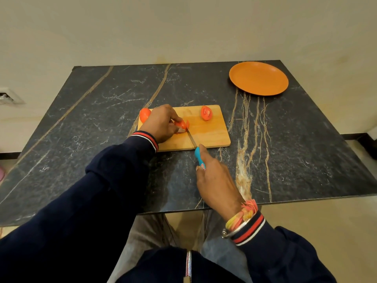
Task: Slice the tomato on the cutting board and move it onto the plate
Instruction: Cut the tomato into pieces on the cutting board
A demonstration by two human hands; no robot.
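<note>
At left end of cutting board (214,135), loose tomato chunk (145,115). Next, left hand (161,124), fingers curled, pinning tomato piece (182,125) mid-board. Against its right side, knife (198,157), long axis toward the body, handle wrapped in right hand (214,180). Farther right, cut tomato half (206,113); orange plate (258,78) well apart.

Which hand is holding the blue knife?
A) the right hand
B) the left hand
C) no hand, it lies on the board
A: the right hand grips the knife by its blue handle, while the left hand holds a tomato piece on the cutting board.
</note>
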